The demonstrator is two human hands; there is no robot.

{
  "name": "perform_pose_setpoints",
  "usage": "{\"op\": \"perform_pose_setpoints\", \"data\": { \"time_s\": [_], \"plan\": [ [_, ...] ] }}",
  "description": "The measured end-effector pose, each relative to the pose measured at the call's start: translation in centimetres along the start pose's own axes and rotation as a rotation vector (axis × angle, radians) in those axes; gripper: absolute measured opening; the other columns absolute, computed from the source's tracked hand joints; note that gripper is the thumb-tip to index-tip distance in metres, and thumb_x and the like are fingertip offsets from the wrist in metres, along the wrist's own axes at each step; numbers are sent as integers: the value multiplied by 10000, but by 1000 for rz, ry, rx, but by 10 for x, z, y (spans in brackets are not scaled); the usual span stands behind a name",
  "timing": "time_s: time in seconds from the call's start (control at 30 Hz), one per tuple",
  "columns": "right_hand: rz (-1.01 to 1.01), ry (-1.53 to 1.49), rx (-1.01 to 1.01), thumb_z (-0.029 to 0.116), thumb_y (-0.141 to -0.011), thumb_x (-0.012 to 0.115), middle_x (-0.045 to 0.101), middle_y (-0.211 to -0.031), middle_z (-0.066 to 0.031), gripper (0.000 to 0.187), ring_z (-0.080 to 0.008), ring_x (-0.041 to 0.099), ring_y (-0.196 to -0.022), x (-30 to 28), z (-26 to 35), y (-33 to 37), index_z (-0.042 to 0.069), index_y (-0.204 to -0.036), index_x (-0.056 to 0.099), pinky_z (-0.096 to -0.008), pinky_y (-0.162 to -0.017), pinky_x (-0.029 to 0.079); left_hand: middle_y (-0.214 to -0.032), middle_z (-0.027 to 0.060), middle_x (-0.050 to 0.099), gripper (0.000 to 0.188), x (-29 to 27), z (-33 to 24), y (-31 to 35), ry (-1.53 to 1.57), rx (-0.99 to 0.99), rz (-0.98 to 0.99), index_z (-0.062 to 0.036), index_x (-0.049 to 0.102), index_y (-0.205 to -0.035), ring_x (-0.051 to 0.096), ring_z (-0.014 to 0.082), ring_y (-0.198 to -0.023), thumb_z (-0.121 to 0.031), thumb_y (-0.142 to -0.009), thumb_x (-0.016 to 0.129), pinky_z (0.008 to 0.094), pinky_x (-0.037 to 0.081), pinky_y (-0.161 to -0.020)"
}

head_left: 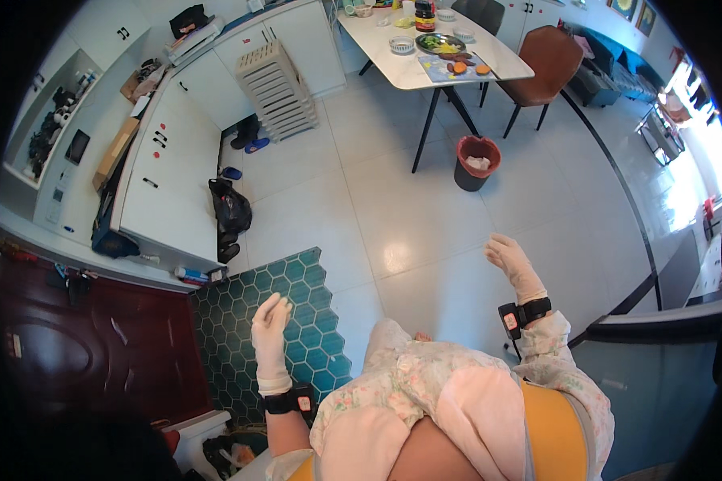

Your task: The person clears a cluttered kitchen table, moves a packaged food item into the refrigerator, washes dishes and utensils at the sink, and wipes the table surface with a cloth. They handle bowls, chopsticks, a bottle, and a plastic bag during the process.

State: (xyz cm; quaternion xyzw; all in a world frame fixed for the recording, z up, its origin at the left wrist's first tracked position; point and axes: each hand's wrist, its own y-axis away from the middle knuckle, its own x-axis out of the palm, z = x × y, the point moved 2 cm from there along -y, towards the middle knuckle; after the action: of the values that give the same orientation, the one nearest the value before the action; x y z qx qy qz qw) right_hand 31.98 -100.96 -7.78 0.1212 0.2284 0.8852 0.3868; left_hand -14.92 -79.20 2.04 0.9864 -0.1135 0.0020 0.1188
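Observation:
My left hand (271,330), in a pale thin glove, hangs over the green hexagon tiles (297,301). Its fingers are loosely bent, with nothing seen in them. On the right, my right hand (512,263) wears the same kind of glove and is held above the pale floor (425,232). Its fingers are relaxed and slightly curled, also without anything in them. Black bands with small devices go round both wrists, the left wristband (289,401) and the right wristband (525,315). Neither hand touches any object.
Ahead stands a white table (385,60) bearing a plate of cut food (440,43), a jar (424,18) and bowls. Near its leg is a bin (477,164) with a red liner; a brown chair (544,68) stands beside it. White cabinets (168,160) and a black bag (230,206) lie left.

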Motion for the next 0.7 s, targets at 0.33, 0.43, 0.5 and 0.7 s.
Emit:
{"op": "perform_pose_setpoints", "data": {
  "time_s": [0.33,0.43,0.5,0.7],
  "plan": [
    [-27,-83,-112,181,-882,622,617,-1074,-66,453,-144,611,-937,117,203,-241,18,-1283,489,-276,-860,490,-1022,66,614,311,25,-50,-336,53,-17,-164,32,564,-1171,613,115,-913,-97,-896,629,225,504,-813],
    [12,-7,-89,187,-883,619,622,-1076,-50,455,-138,609,-932,149,251,-295,28,-1288,487,-259,-835,486,-1053,76,606,321,72,-90,-441,40,14,-61,47,552,-1179,614,133,-940,-96,-901,624,235,504,-843],
    [-36,-34,-95,188,-881,620,620,-1068,-42,472,-128,605,-934,165,274,-327,33,-1305,480,-246,-837,480,-1081,91,607,349,116,-115,-505,27,-17,72,55,528,-1208,617,146,-956,-99,-908,619,245,501,-866],
    [-145,-148,-104,168,-888,612,609,-1059,-93,508,-152,614,-945,189,342,-441,-16,-1331,442,-266,-872,485,-1082,103,624,353,219,-170,-686,-115,38,276,62,511,-1226,619,148,-956,-89,-918,598,251,493,-886]
  ]
}}
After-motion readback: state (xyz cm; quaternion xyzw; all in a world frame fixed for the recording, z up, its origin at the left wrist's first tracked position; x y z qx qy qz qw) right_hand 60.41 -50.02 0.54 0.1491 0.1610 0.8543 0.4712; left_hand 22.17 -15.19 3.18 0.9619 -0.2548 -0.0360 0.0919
